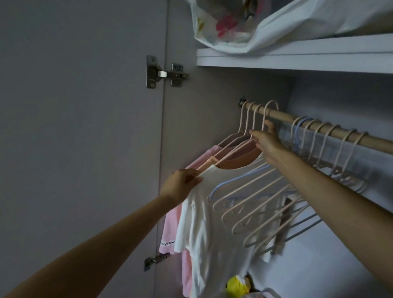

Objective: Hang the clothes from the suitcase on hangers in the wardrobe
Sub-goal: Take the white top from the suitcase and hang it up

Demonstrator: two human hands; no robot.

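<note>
A white T-shirt (214, 229) hangs on a pale pink hanger (267, 114) whose hook sits on the wooden rail (339, 132). My left hand (181, 183) pinches the shirt's left shoulder over the hanger's end. My right hand (266, 140) grips the hanger's neck just under the rail. Behind the white shirt hang an orange-pink top (236, 159) and a pink T-shirt (170, 231) on similar hangers. Several bare hangers (256, 202), pink and one blue, hang to the right. The suitcase is out of view.
A white shelf (299, 58) above the rail carries a white plastic bag (264, 17) of things. The open wardrobe door (73, 131) with metal hinges (165, 72) stands at left. A yellow object (236, 285) lies low in the wardrobe.
</note>
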